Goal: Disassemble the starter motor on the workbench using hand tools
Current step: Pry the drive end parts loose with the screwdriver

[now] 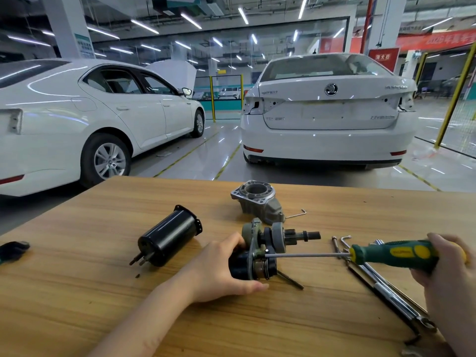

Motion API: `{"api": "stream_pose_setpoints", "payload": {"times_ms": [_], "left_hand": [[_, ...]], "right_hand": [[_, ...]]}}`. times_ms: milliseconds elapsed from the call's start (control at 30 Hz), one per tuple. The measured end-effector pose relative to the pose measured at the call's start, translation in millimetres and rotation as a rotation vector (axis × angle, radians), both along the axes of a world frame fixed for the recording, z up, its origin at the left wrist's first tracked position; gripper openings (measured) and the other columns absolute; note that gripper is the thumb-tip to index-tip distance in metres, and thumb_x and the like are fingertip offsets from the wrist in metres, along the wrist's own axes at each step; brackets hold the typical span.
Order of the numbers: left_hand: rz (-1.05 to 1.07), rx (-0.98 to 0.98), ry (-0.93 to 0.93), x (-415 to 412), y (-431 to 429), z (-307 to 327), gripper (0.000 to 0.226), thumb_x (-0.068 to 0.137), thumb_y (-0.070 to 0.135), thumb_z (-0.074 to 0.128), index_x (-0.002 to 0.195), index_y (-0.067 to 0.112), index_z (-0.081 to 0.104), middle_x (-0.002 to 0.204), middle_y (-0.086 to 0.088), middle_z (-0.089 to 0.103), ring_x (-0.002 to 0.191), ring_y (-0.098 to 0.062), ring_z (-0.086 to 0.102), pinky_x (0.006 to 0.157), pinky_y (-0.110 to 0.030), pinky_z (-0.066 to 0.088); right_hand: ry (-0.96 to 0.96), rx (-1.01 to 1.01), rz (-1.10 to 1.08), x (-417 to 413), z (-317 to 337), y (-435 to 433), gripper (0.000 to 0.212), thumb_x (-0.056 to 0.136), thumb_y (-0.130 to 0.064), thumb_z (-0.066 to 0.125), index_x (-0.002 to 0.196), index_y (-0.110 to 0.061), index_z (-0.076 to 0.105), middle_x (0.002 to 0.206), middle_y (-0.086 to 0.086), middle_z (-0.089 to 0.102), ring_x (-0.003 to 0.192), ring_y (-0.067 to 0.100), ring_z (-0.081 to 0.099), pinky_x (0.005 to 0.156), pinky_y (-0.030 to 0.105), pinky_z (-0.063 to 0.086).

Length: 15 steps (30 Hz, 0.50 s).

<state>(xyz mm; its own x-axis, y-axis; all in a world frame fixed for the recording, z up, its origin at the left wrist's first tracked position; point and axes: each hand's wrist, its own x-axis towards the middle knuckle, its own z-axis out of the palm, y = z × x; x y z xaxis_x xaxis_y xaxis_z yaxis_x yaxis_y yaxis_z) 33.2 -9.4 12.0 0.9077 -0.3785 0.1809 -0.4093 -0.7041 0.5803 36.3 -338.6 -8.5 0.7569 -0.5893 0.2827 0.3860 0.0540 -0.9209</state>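
Starter motor, screwdriver against it, lies between black housing and chrome bar.

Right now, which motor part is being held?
The pinion-shaft assembly, gripped by the left hand; the black cylinder and grey nose housing sit untouched.

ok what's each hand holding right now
Left hand: closed round the starter assembly, steadying it on the bench.
Right hand: closed round the screwdriver handle.
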Motion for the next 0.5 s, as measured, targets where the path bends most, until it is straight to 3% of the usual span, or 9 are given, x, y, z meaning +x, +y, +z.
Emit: {"api": "stream_pose_setpoints", "payload": {"times_ms": [400,500], "left_hand": [[0.005,-0.007,-0.015,-0.2,-1.1,0.2,0.053,0.05,0.074,0.067,0.086,0.045,0.042,0.087,0.019,0.061,0.082,0.009,0.056,0.068,-0.01,0.043],[0.01,-0.008,-0.021,-0.6,-1.0,0.2,0.053,0.049,0.073,0.067,0.087,0.044,0.042,0.089,0.018,0.061,0.083,0.008,0.056,0.068,-0.01,0.043]], "right_hand": [[-0.01,-0.051,-0.035,-7.3,7.7,8.3,0.014,0.066,-0.047,0.05,0.06,-0.037,0.058,0.066,0.005,0.04,0.055,0.011,0.046,0.037,0.009,0.039],[-0.054,-0.049,-0.014,-7.3,8.4,7.9,0.012,0.069,-0.043,0.05,0.06,-0.04,0.058,0.068,0.004,0.042,0.06,0.015,0.043,0.036,0.009,0.038]]}}
